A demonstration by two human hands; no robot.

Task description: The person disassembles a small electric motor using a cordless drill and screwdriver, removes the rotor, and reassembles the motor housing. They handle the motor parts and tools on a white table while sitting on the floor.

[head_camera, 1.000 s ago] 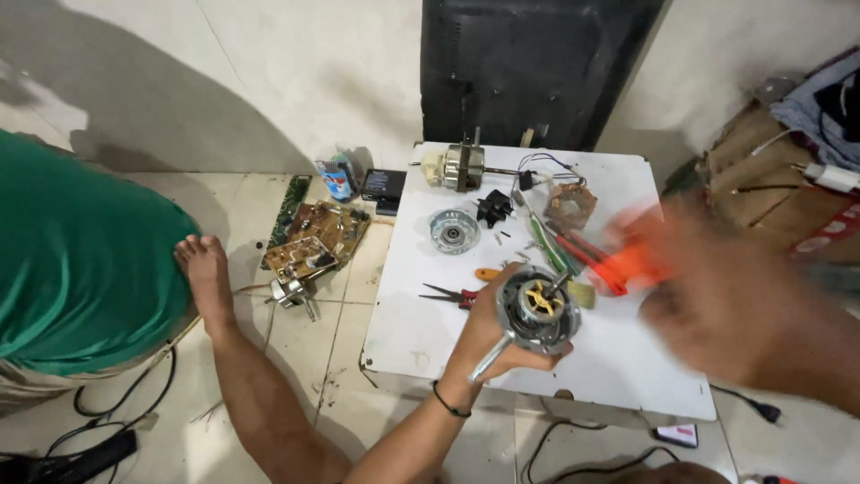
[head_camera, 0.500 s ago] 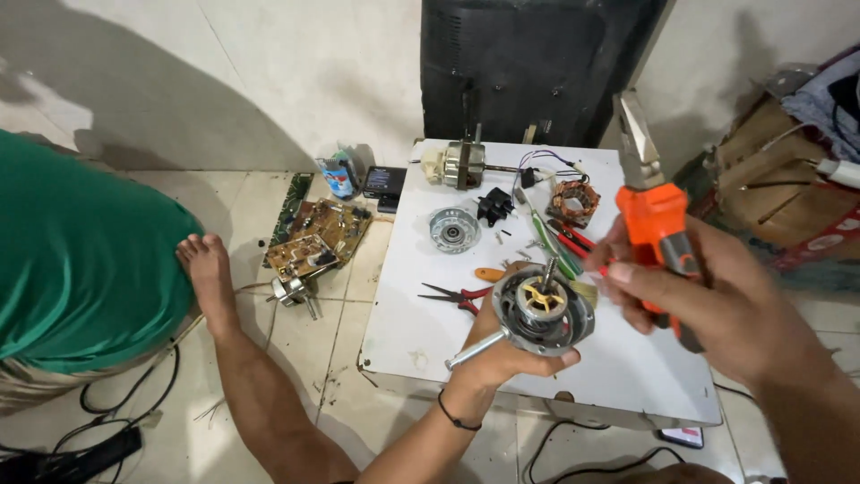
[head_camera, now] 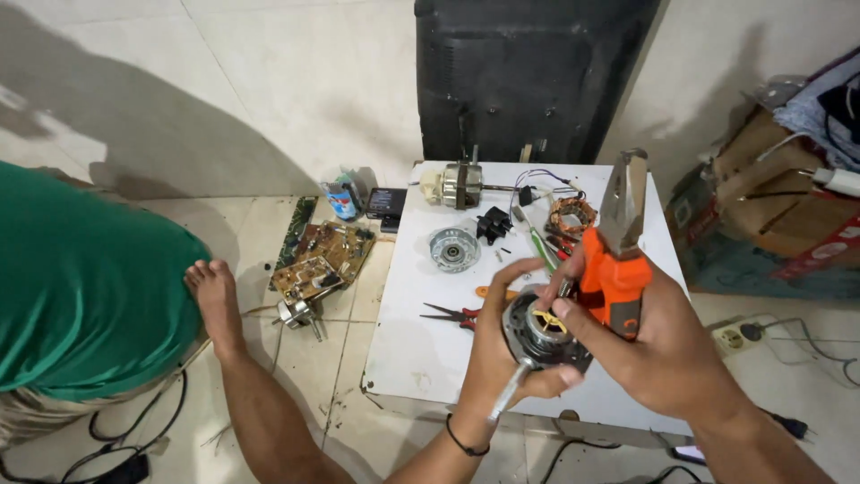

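Note:
My left hand grips a round grey fan motor with a brass-coloured centre and a metal shaft pointing down toward me. My right hand holds orange-handled pliers upright, jaws pointing up, and its fingertips touch the motor's top. Both hands are over the front edge of a low white board lying on the floor.
On the board lie a grey motor cover, another motor, a copper-wound stator, a black part and red-handled cutters. Circuit boards lie on the tiled floor at left. A person in green sits nearby. Cardboard boxes stand at right.
My right hand has swung in from the right with the pliers and now rests its fingertips on the motor. The left hand keeps hold of the motor.

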